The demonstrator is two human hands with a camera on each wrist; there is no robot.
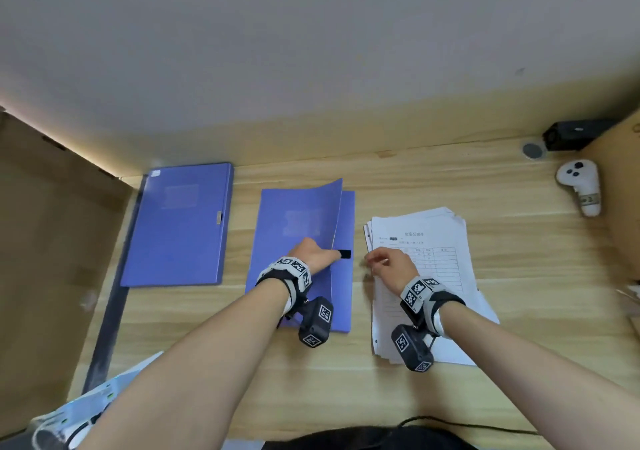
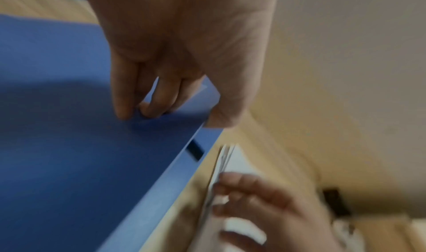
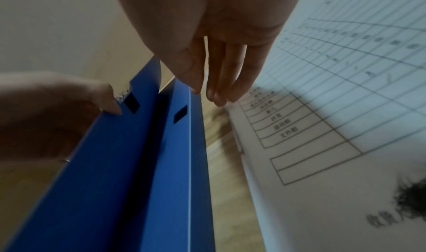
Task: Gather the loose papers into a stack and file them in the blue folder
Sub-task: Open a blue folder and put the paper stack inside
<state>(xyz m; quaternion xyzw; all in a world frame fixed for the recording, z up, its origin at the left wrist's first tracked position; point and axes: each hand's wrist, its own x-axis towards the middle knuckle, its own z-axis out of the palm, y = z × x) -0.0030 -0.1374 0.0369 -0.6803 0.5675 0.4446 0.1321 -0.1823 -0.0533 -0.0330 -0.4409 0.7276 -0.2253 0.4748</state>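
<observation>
A blue folder point(image 1: 298, 214) lies in the middle of the wooden desk with its front cover raised along the right edge. My left hand point(image 1: 313, 250) pinches that cover edge near a black fastener patch, fingers on top and thumb underneath, as the left wrist view shows on the cover point(image 2: 69, 128) under my left hand point(image 2: 166, 113). A rough stack of printed papers point(image 1: 436, 262) lies just right of the folder. My right hand point(image 1: 375, 259) hovers at the stack's left edge; its fingers point(image 3: 221, 84) hang fairly straight beside the papers point(image 3: 345, 110) and hold nothing.
A second blue folder point(image 1: 176, 224) lies closed on the left. A white controller point(image 1: 580, 186) and a black box point(image 1: 575, 134) sit at the back right. Cardboard point(image 1: 52, 224) borders the desk's left side. A black cable point(image 1: 450, 422) runs along the front edge.
</observation>
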